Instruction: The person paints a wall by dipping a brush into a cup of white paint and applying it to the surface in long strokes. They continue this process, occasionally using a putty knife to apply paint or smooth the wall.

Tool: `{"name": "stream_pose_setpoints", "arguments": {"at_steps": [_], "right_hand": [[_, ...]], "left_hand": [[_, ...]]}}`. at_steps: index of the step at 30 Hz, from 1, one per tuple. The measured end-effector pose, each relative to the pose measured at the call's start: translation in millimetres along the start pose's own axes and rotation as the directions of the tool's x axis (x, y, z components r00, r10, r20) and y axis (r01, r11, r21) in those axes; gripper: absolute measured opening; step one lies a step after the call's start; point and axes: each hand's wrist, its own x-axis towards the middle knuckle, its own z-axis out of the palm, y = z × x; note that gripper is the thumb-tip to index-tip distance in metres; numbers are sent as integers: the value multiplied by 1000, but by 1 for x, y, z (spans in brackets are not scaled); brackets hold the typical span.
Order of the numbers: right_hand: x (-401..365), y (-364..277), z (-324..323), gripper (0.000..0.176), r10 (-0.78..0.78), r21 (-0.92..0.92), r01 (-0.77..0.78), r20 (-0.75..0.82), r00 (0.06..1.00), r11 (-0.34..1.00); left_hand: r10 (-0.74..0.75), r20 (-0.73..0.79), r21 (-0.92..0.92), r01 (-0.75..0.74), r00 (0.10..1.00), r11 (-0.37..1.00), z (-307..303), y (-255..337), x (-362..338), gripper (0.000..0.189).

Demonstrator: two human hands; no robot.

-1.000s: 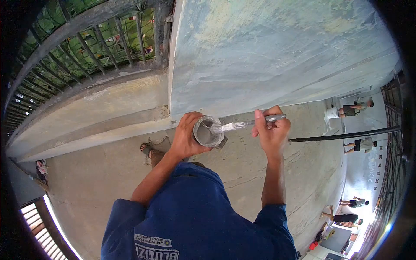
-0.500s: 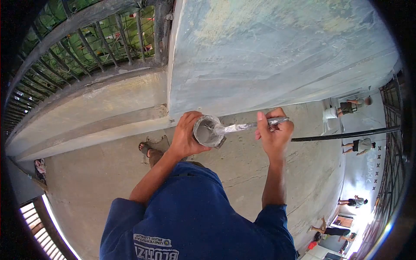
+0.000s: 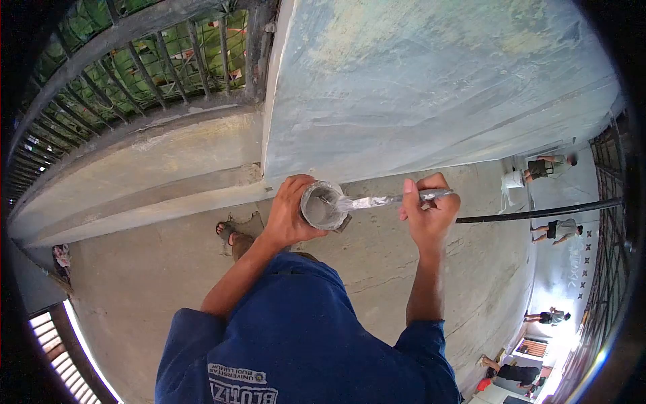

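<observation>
Drifting slightly rightward since a second ago, your right hand (image 3: 431, 212) is pinching the brush (image 3: 383, 200), fingers closed round its handle, its long axis lying level, bristles dipping leftward into the paint can (image 3: 321, 207) your left hand (image 3: 289, 210) is gripping.

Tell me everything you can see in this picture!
cup: one, grey, in the left hand
brush: one, grey-coated, in the right hand, tip in the cup
wall: one, grey-blue, top middle and right
railing: one, dark bars, top left
ledge: one, pale concrete, under the railing
floor: one, grey concrete, below
pipe: one, black, right side
people: about four, far off, right edge
shirt: one, blue, bottom middle
foot: one, in a sandal, on the floor
left hand: one, wrapped round the cup
right hand: one, gripping the brush
</observation>
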Motion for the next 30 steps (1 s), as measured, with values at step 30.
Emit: {"name": "stream_pose_setpoints", "arguments": {"at_steps": [30], "right_hand": [[0, 14, -7, 27, -55, -43, 57, 37, 998, 997]], "left_hand": [[-24, 16, 22, 24, 1000, 999, 7, -4, 3, 90]]}}
